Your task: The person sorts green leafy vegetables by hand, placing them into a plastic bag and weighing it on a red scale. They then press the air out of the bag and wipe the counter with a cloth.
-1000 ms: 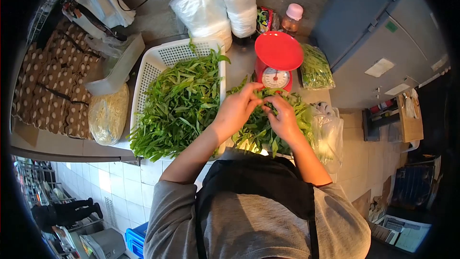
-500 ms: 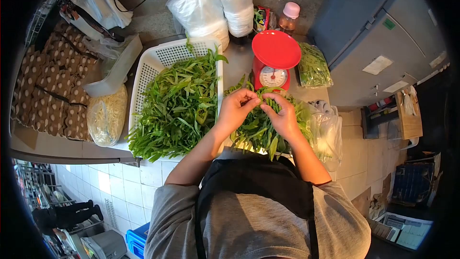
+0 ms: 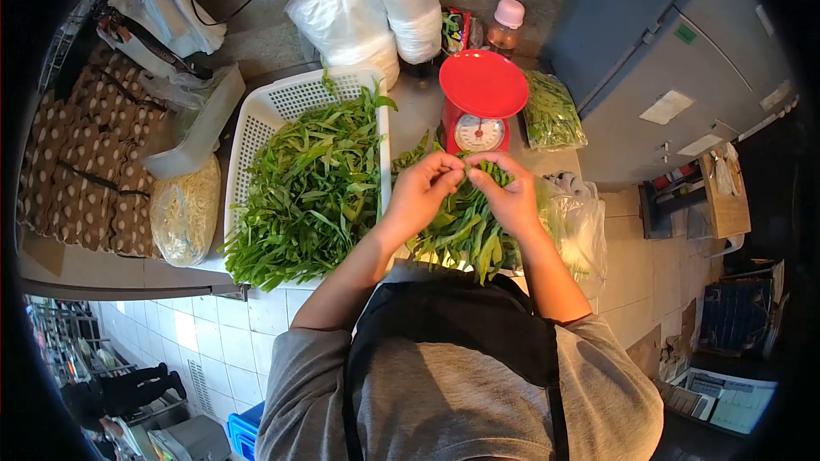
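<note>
My left hand (image 3: 420, 196) and my right hand (image 3: 512, 203) meet fingertip to fingertip above a loose heap of long-leafed greens (image 3: 465, 243), which look like water spinach. Thumb and fingers are pinched on both sides. Whatever sits between the fingertips is too small to make out. To the left, a white perforated plastic basket (image 3: 383, 132) is piled with more of the same greens (image 3: 312, 179). Just beyond my hands stands a red dial scale (image 3: 484, 85) with a bare round pan.
Right of the scale lies a bag of greens (image 3: 551, 111); a clear plastic bag (image 3: 581, 226) sits below it. White plastic-bag bundles (image 3: 346, 13) and a pink-capped bottle (image 3: 506, 26) line the wall. Egg trays (image 3: 90, 162) and a bag of sprouts (image 3: 185, 213) are at left.
The whole view has shifted slightly, with the counter things a little further left and up. Both hands stay pinched together over the greens; the right hand's fingers have turned slightly.
</note>
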Motion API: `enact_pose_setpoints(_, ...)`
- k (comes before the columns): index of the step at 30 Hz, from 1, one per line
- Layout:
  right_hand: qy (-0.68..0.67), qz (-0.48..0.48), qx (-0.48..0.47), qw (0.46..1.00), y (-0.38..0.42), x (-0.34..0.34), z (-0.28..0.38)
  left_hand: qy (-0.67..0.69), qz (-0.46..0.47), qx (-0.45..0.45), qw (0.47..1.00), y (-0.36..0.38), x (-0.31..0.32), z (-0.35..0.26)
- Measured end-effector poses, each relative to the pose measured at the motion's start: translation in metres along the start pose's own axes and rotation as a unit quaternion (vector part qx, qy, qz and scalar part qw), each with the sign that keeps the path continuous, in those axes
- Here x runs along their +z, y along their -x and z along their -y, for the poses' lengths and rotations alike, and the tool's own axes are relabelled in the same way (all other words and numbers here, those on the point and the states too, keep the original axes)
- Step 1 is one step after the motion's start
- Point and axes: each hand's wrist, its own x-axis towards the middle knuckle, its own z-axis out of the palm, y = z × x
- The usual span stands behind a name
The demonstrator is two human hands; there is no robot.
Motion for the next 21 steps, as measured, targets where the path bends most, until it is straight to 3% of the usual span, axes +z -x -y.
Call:
enact_pose_setpoints(2,0.02,0.005,-0.024,0.999,-0.001,0.001,-0.009,-0.007,0.002,-0.015,1.0,-0.001,0.006,0.006)
enact_pose_setpoints(8,-0.144,-0.005,0.107,0.984,0.0,-0.007,-0.012,-0.023,-0.033,0.011,0.999,0.0,0.004,0.014)
enact_pose_setpoints(9,-0.163,-0.006,0.115,0.98,-0.001,-0.009,-0.014,0.024,-0.063,0.007,0.998,0.0,0.005,0.009)
enact_pose_setpoints(12,-0.188,-0.012,0.106,0.976,-0.002,-0.017,-0.017,-0.02,-0.174,-0.017,0.984,0.0,-0.009,0.012)
enact_pose_setpoints(13,-0.188,-0.02,0.109,0.976,-0.003,-0.019,-0.018,-0.1,-0.152,-0.054,0.982,0.001,-0.021,0.013)
enact_pose_setpoints(14,-0.188,-0.028,0.113,0.975,-0.004,-0.022,-0.017,-0.251,-0.151,-0.033,0.956,0.005,-0.028,0.011)
enact_pose_setpoints(16,-0.136,-0.027,0.102,0.985,-0.005,-0.025,-0.016,-0.532,-0.14,0.011,0.835,0.012,-0.034,0.001)
enact_pose_setpoints(17,-0.085,-0.018,0.086,0.993,-0.006,-0.026,-0.014,-0.558,-0.118,-0.007,0.821,0.012,-0.033,-0.007)
enact_pose_setpoints(19,0.023,0.017,0.034,0.999,-0.005,-0.024,-0.006,-0.498,-0.098,0.061,0.859,0.011,-0.017,-0.022)
enact_pose_setpoints(21,-0.002,0.04,0.01,0.999,-0.004,-0.014,-0.001,-0.376,-0.029,0.086,0.922,0.007,-0.001,-0.021)
